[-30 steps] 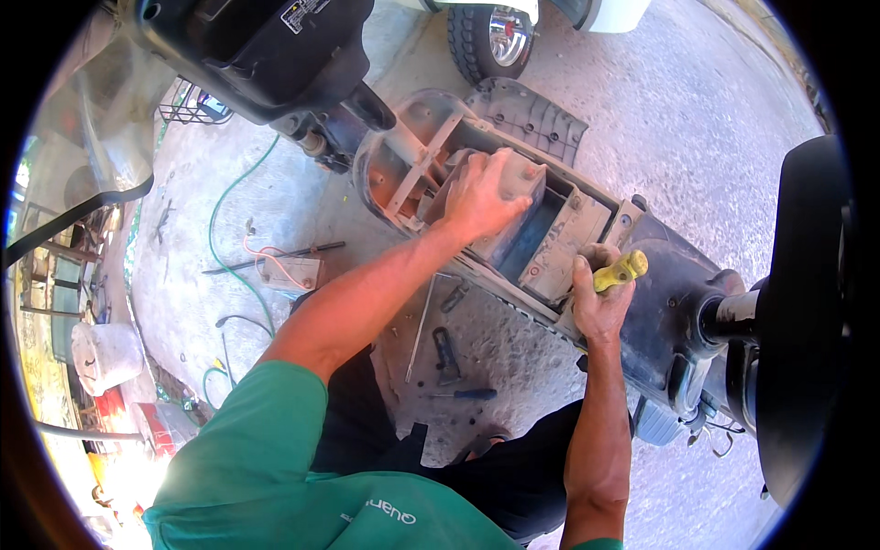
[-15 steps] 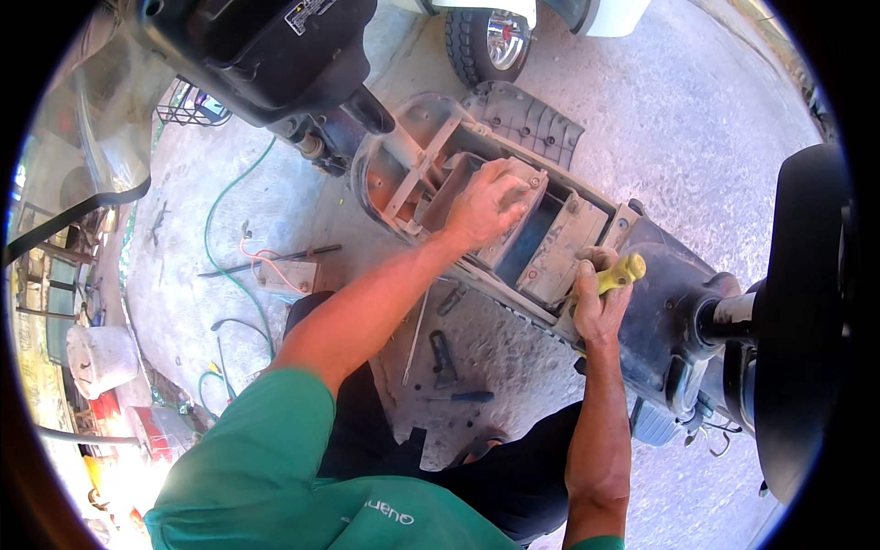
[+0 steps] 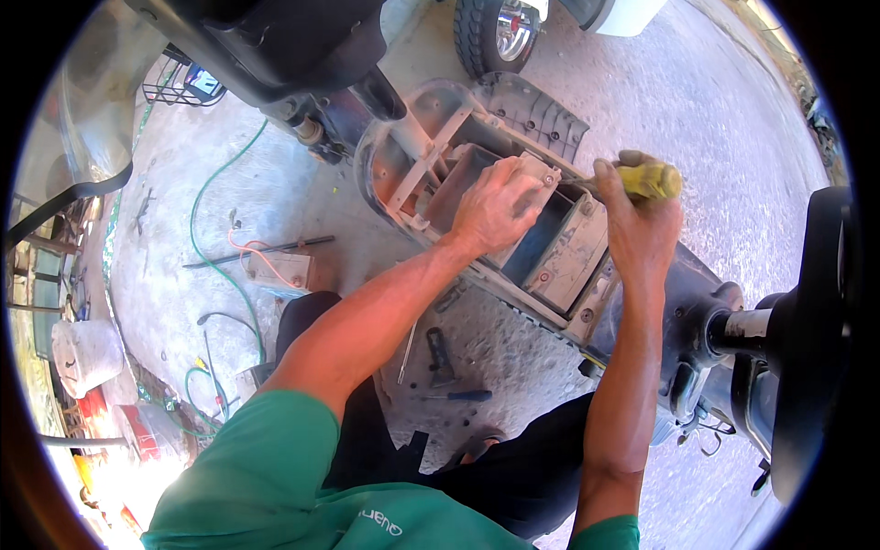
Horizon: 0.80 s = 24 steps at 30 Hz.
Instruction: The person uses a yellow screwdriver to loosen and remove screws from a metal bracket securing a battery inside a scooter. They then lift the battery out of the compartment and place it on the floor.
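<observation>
Gripping a yellow screwdriver handle, the right hand has its fingers clamped round it, hiding the shaft and tip. The left hand lies flat, fingers together, on a grey plastic cover over the open scooter body. Inside this dusty compartment sit a grey tray and a dark hollow; what lies deeper is hard to make out. Below, on the concrete ground, lie loose tools and a green hose. A tyre is cut off at the top.

Yellow screwdriver handle, green hose, grey tray.
</observation>
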### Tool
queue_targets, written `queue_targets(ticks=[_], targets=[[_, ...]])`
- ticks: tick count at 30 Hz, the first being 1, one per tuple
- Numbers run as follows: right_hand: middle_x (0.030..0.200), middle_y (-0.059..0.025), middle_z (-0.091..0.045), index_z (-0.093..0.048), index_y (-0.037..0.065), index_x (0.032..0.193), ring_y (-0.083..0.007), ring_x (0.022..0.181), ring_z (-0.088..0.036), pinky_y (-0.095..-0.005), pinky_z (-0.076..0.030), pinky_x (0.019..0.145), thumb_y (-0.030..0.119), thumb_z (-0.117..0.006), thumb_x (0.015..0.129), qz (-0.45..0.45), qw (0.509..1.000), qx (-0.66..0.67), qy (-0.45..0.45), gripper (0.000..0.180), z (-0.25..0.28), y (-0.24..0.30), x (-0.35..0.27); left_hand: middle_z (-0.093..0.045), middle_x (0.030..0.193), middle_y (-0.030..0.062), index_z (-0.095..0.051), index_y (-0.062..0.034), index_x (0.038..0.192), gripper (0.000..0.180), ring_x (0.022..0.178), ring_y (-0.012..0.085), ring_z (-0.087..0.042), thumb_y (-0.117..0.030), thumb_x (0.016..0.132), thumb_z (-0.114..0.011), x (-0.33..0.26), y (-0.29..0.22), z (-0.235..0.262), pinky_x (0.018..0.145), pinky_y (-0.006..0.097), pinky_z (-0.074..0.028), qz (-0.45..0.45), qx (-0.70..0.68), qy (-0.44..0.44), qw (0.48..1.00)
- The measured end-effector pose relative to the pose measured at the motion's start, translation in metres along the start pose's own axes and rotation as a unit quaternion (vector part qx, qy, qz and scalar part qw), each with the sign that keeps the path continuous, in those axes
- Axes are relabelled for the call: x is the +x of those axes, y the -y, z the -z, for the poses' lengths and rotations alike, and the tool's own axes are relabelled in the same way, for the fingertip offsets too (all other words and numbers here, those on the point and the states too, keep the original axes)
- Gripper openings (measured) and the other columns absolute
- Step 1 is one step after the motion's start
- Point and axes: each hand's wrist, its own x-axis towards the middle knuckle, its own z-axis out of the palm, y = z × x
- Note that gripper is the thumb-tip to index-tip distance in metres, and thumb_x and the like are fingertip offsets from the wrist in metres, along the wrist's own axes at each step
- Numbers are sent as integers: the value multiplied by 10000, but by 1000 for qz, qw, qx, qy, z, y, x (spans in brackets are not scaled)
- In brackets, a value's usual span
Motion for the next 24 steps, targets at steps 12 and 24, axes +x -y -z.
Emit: queue_targets(ticks=[12, 24], targets=[[866, -179, -754, -719, -14, 1038, -296, 810, -740, -401, -551, 762, 353, -787, 898, -8, 996, -90, 3, 399, -28, -7, 13, -511, 1425, 147, -670, -185, 1199, 378, 1313, 392, -502, -248, 835, -747, 1, -3, 4, 1025, 492, -499, 6, -41, -3, 999], [895, -169, -753, -721, -14, 1040, -278, 833, -734, -382, -546, 774, 275, -763, 903, 32, 991, -73, 108, 323, -26, -8, 23, -522, 1402, 154, -670, -158, 1180, 356, 1288, 399, -516, -228, 837, -737, -2, -2, 9, 1012, 497, -503, 3, -30, -5, 1000]])
